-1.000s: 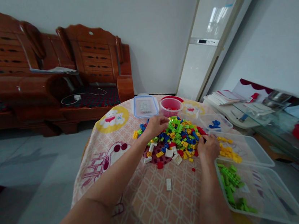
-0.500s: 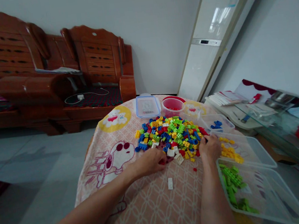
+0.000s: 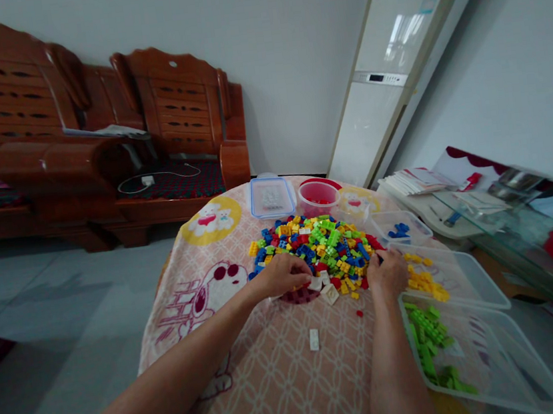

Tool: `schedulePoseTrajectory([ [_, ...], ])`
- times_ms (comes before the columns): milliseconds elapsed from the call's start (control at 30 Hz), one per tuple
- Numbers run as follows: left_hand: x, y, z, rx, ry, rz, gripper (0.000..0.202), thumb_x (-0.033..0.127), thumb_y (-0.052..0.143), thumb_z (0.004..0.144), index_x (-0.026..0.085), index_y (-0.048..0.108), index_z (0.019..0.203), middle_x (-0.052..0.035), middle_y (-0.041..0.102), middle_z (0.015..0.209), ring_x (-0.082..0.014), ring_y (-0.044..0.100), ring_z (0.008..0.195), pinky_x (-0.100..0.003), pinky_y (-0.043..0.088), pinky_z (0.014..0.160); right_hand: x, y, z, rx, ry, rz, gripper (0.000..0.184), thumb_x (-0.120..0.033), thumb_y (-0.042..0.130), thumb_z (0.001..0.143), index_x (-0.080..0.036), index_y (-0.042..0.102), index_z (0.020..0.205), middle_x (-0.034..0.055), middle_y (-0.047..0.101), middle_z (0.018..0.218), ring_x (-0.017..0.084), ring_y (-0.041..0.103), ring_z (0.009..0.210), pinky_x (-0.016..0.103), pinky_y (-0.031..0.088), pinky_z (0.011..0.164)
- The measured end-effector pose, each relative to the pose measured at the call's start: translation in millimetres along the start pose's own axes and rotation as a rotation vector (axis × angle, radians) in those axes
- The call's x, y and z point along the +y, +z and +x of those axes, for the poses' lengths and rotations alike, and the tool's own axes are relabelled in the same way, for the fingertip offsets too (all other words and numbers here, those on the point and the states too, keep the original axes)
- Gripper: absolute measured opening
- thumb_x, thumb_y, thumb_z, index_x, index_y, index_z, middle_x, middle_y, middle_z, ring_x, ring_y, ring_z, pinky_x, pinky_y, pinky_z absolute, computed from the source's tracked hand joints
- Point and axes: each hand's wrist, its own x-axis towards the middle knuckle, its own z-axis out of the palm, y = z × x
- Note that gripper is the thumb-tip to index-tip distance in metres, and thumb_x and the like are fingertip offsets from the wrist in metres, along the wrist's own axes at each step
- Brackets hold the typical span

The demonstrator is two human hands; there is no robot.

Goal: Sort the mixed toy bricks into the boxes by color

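A heap of coloured plastic building blocks (image 3: 329, 244) lies on the table, blue, yellow, green, red and white mixed. My left hand (image 3: 283, 274) is at its near left side, with fingers curled together above the edge; what they hold, if anything, is hidden. Just right of these fingertips lie white blocks (image 3: 329, 294). At the heap's right side, my right hand (image 3: 388, 274) is closed, and a small dark block (image 3: 380, 259) shows at its fingertips. A single white block (image 3: 313, 339) lies apart on the cloth, and a small red piece (image 3: 359, 313) sits nearer the heap.
Clear boxes along the right hold green blocks (image 3: 428, 336), yellow blocks (image 3: 427, 282) and blue blocks (image 3: 399, 230). Behind the heap stand a round tub (image 3: 319, 196) with red pieces and a blue-rimmed box (image 3: 271, 197). A patterned cloth (image 3: 272, 382) covers the table.
My left hand has moved up and slightly forward from the heap's front edge, now over its near left part. My right hand has stayed at the right side.
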Motion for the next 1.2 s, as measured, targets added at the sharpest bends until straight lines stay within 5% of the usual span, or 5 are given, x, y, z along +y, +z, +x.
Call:
schedulePoseTrajectory([
  [333, 2, -19.5, 122, 0.477, -0.027, -0.454, 0.013, 0.023, 0.068, 0.081, 0.012, 0.074, 0.085, 0.0014, 0.066, 0.060, -0.0092, 0.061, 0.058, -0.019, 0.051, 0.060, 0, 0, 1, 0.014, -0.016, 0.001, 0.030, -0.022, 0.050, 0.086, -0.014, 0.078, 0.093, 0.0182, 0.068, 0.112, 0.029, 0.057, 0.103, 0.039, 0.042, 0.089],
  [467, 15, -39.3, 154, 0.596, 0.135, -0.538, 0.036, 0.019, 0.069, 0.079, 0.011, 0.071, 0.114, -0.0055, 0.076, 0.090, -0.0148, 0.070, 0.082, -0.027, 0.057, 0.079, 0, 0, 1, 0.009, -0.017, -0.011, 0.029, -0.022, 0.050, 0.086, -0.014, 0.077, 0.093, 0.0173, 0.068, 0.111, 0.028, 0.056, 0.102, 0.038, 0.041, 0.088],
  [600, 14, -38.3, 129, 0.611, 0.206, -0.337, 0.037, 0.017, 0.069, 0.075, 0.012, 0.073, 0.112, -0.0076, 0.077, 0.097, -0.0181, 0.071, 0.090, -0.029, 0.056, 0.085, 0, 0, 1, -0.008, -0.006, -0.025, 0.030, -0.023, 0.050, 0.088, -0.014, 0.078, 0.095, 0.0164, 0.067, 0.110, 0.027, 0.056, 0.103, 0.037, 0.041, 0.089],
  [867, 1, 11.9, 37, 0.311, 0.088, 0.289, 0.013, 0.024, 0.065, 0.084, 0.017, 0.076, 0.082, -0.0018, 0.074, 0.078, -0.0136, 0.065, 0.070, -0.022, 0.044, 0.066, -3, -3, 1, -0.020, -0.005, -0.025, 0.030, -0.022, 0.050, 0.088, -0.014, 0.078, 0.095, 0.0164, 0.067, 0.107, 0.027, 0.055, 0.101, 0.037, 0.041, 0.089],
  [1200, 0, 13.8, 26, 0.142, -0.012, 0.561, 0.022, 0.019, 0.067, 0.077, 0.021, 0.074, 0.098, -0.0040, 0.075, 0.094, -0.0202, 0.068, 0.088, -0.026, 0.048, 0.076, -2, -1, 0, 0.021, -0.007, 0.012, 0.029, -0.022, 0.049, 0.086, -0.016, 0.077, 0.093, 0.0161, 0.068, 0.111, 0.027, 0.055, 0.103, 0.038, 0.042, 0.091],
])
